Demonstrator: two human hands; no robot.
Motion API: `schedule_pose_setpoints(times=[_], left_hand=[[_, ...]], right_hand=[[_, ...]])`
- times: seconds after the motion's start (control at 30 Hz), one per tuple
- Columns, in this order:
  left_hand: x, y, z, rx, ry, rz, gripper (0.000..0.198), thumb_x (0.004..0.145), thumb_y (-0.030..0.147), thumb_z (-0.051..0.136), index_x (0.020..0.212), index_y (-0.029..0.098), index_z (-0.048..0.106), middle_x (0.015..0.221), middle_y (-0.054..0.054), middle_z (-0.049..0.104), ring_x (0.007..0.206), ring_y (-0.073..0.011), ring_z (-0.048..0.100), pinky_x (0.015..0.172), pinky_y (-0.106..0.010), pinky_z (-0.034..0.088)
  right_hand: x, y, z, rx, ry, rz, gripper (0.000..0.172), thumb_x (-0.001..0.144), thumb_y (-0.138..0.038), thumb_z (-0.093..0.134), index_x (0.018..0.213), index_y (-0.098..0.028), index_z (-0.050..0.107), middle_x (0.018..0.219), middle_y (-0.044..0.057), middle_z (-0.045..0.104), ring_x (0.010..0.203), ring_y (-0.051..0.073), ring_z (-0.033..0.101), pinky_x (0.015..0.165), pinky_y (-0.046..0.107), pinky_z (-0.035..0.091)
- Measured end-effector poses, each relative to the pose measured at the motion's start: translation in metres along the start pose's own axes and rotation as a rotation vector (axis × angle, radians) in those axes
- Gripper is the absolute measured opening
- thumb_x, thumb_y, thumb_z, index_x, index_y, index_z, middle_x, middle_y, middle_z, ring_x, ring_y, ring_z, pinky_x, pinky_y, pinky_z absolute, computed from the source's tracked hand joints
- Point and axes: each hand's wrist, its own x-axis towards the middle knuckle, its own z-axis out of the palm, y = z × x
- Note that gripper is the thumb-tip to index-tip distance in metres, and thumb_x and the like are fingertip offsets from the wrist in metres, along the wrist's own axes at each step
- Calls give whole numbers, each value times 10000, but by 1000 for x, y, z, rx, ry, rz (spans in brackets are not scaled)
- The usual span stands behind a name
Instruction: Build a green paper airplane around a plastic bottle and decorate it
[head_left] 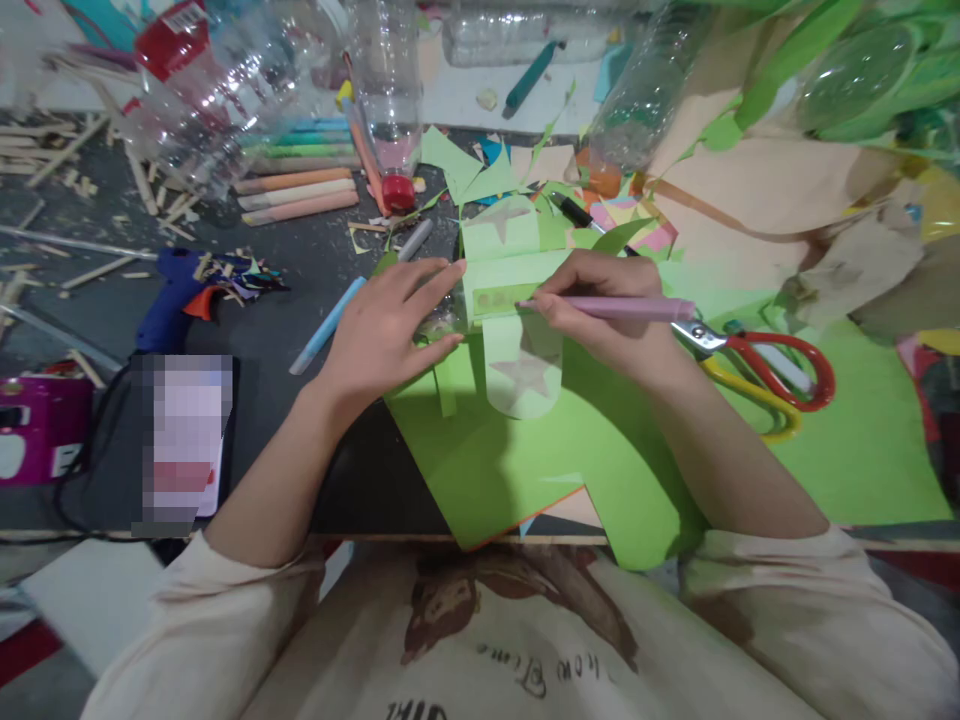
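A pink marker (634,308) is gripped in my right hand (619,345), lying almost level. Its tip meets a narrow green strip (495,299) with a row of small marks, on a pale green paper piece (491,268). Rounded flaps with brownish stars stick out above and below the strip, the lower flap (523,375) over green paper (480,460). My left hand (382,325) has its fingers stretched out, the fingertips at the piece's left edge. A clear, shiny thing partly shows beneath those fingers; its kind I cannot make out. A blue marker (328,325) lies beside the left wrist.
Red-and-yellow scissors (780,370) lie right of my right hand. Leftward are a blue glue gun (176,285), a phone (187,435) and a magenta box (45,428). Clear plastic bottles (386,90), several markers (300,195), wood sticks (67,150) and paper scraps (480,175) crowd the back.
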Motion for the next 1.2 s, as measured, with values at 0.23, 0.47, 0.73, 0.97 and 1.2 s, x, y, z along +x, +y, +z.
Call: schedule_pose_setpoints(times=[0.23, 0.47, 0.73, 0.97, 1.2], left_hand=[[1, 0, 1, -23, -11, -19, 608, 964, 576, 416, 1480, 254, 408, 1447, -126, 530, 1318, -329, 506, 1059, -473, 435], [1, 1, 0, -7, -4, -12, 601, 974, 569, 395, 1471, 232, 415, 1444, -126, 534, 1321, -321, 506, 1066, -479, 435], [0, -1, 1, -16, 4, 1, 606, 970, 575, 418, 1482, 253, 391, 1445, -120, 530, 1322, -321, 506, 1083, -480, 426], [1, -2, 2, -25, 21, 10, 602, 967, 574, 416, 1462, 232, 429, 1436, -123, 541, 1321, -319, 511, 1082, -488, 433], [1, -1, 1, -23, 19, -3, 592, 967, 568, 428, 1460, 241, 430, 1435, -120, 544, 1324, -312, 510, 1086, -485, 429]], right_hand=[[1, 0, 2, 15, 52, 1, 204, 866, -320, 670, 693, -227, 611, 636, -16, 633, 536, 127, 530, 511, 285, 407], [-1, 4, 1, -15, 16, 24, 206, 862, -406, 690, 728, -253, 660, 677, 5, 673, 604, 155, 581, 536, 307, 447], [1, 4, 0, 17, -10, 47, 227, 861, -398, 687, 717, -230, 635, 665, -5, 656, 592, 148, 568, 554, 305, 463], [0, 2, 1, -12, 32, 27, 186, 868, -333, 673, 715, -231, 647, 669, -2, 655, 584, 146, 571, 530, 293, 434], [1, 1, 1, 21, 13, 2, 203, 854, -314, 684, 685, -217, 623, 610, -24, 628, 537, 123, 542, 495, 266, 401]])
